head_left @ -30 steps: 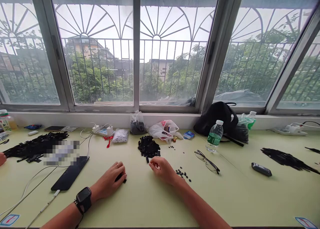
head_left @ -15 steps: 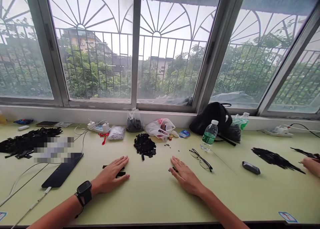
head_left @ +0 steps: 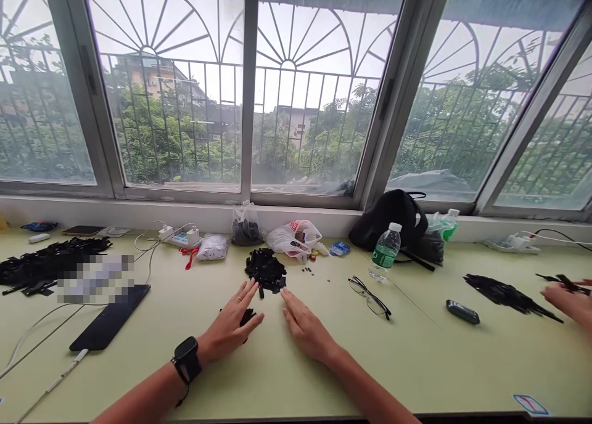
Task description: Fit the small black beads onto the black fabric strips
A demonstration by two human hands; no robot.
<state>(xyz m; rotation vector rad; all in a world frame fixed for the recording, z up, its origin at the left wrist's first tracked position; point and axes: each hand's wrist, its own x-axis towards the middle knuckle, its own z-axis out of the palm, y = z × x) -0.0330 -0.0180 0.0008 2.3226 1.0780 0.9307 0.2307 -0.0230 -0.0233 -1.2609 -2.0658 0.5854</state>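
Note:
My left hand (head_left: 231, 325), a ring on one finger and a black watch (head_left: 186, 354) on its wrist, lies with fingers stretched over a few black strips (head_left: 248, 317). These strips show between its thumb and fingers. My right hand (head_left: 308, 331) rests opposite, its fingers straight and close together, tips near the right edge of a pile of black strips (head_left: 266, 270). Whatever lies beneath that palm is hidden. Both hands are open, a narrow gap of green tabletop between them.
Eyeglasses (head_left: 370, 297), a water bottle (head_left: 385, 251) and a black case (head_left: 463, 312) stand to the right. A phone (head_left: 111, 319) with a cable lies left, near a larger strip pile (head_left: 55, 260). Another person's hand (head_left: 571, 302) is beside strips (head_left: 504, 294) at far right.
My hands have come closer together. The left slid right and the right slid left, toward the middle pile. The strips by my left hand shifted right with it.

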